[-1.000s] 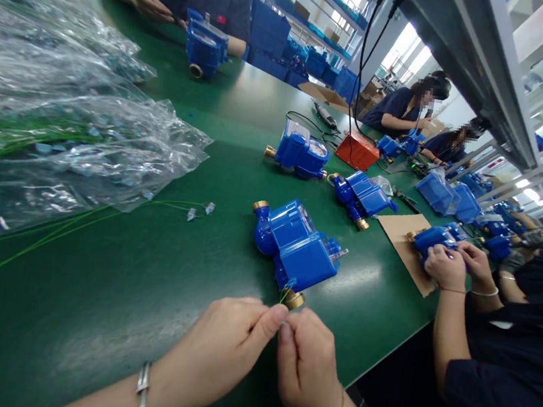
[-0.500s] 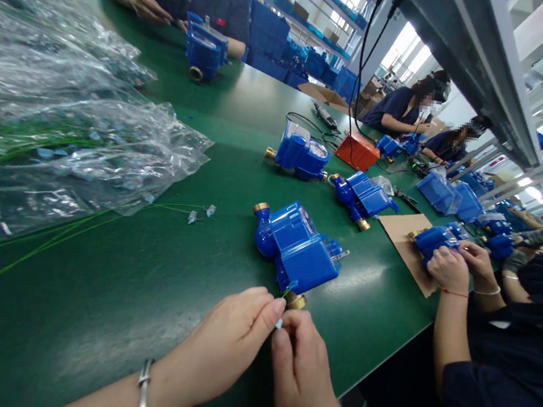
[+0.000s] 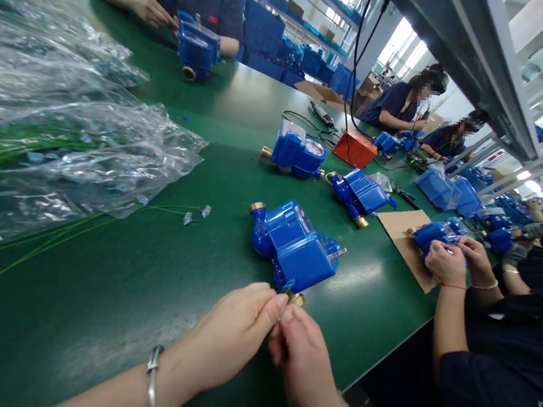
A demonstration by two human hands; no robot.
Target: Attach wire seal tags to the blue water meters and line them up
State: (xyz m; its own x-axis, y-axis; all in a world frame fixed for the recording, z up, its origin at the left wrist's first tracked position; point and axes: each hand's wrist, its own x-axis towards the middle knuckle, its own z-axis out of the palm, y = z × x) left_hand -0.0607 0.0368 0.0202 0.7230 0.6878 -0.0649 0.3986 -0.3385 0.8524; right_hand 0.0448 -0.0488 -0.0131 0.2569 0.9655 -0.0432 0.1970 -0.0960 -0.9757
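A blue water meter [image 3: 305, 259] with brass pipe ends lies tilted on the green bench, just beyond my hands. My left hand [image 3: 230, 336] is closed, pinching a wire seal [image 3: 288, 287] beside the meter's near brass end. My right hand [image 3: 305, 363] meets it, thumb and fingers pressed together on the same seal. Its pale blue tag is mostly covered by my fingertips. Two loose wire seals [image 3: 188, 219] with green wires trail out of a clear plastic bag [image 3: 158, 147] on the left.
Two more water meters [image 3: 299, 150] sit farther back, near an orange-red box [image 3: 354, 149] with black cables. At right, a co-worker's hands [image 3: 448, 262] work on a meter above cardboard [image 3: 405, 239]. Across the bench another person handles a meter [image 3: 195, 51].
My right fingers have closed in against my left fingertips, covering the pale blue tag that showed between them. The water meter stays in place; the view has shifted slightly.
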